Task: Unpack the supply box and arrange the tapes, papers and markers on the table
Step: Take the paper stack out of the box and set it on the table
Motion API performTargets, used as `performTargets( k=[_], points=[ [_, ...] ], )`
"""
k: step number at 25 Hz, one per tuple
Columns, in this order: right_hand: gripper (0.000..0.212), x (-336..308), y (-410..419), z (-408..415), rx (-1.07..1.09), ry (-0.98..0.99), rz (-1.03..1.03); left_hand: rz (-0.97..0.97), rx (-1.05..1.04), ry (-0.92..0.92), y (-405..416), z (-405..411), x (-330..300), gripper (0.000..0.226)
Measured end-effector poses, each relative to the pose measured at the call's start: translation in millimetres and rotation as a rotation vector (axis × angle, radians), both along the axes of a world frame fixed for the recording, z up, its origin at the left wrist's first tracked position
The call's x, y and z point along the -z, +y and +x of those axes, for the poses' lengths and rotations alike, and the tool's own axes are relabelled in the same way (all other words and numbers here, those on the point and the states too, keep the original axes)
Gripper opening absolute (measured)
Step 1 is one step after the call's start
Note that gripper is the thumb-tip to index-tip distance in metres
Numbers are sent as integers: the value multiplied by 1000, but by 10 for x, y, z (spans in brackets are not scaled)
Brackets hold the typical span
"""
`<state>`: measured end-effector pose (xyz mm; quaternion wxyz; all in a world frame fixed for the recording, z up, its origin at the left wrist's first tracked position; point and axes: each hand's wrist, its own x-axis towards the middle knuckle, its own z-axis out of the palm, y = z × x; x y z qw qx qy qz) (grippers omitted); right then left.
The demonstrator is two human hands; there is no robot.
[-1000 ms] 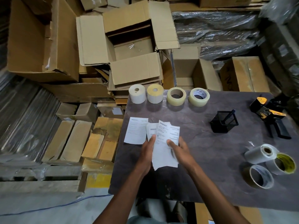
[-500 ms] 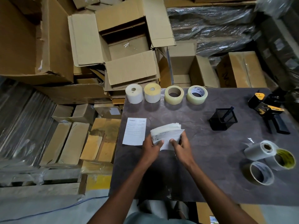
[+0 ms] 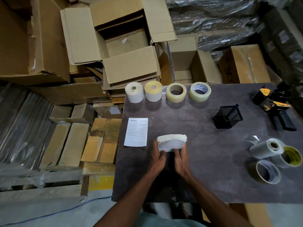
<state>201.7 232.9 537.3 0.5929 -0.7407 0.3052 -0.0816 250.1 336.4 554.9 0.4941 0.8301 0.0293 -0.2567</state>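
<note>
A stack of white papers (image 3: 172, 141) stands on its lower edge above the dark table (image 3: 196, 177), squared up between both hands. My left hand (image 3: 158, 158) grips its left side and my right hand (image 3: 180, 158) grips its right side. One printed sheet (image 3: 136, 132) lies flat to the left of the stack. Along the far edge stand a white label roll (image 3: 134, 92), a yellowish label roll (image 3: 153, 90), a clear tape roll (image 3: 176, 92) and a second clear tape roll (image 3: 199, 92). No markers are visible.
A black mesh holder (image 3: 228, 116) sits right of centre, a black-and-yellow tape dispenser (image 3: 275, 107) at the far right. Three more tape rolls (image 3: 277, 161) lie near the right edge. Open cardboard boxes (image 3: 124, 46) pile up behind and left of the table.
The fanned papers were gathered into a tidy stack and tipped up on edge between both hands. The single sheet on the left stayed put.
</note>
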Motion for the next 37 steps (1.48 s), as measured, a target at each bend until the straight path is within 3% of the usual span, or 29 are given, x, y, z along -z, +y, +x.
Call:
performTargets(
  k=[4, 8, 14, 20, 25, 29, 37],
  points=[
    [37, 87, -32, 29, -1, -19, -26, -33, 26, 57, -17, 24, 9, 66],
    [17, 4, -58, 172, -97, -28, -55, -43, -52, -71, 98, 177, 5, 63],
    [17, -135, 112, 704, -102, 18, 115, -47, -249, -201, 435, 578, -45, 55],
    [18, -97, 371, 1186, -175, 147, 108, 47, -166, -151, 912, 1092, -53, 40],
    [26, 11, 591, 1430, -206, 207, 22, 129, -45, -183, 1134, 1322, 30, 39],
    [32, 52, 738, 1416, -234, 249, -159, 206, 11, -193, 1270, 1413, 505, 43],
    [40, 183, 845, 1379, -252, 343, -376, 259, 11, -145, 1153, 1379, 350, 41]
  ],
)
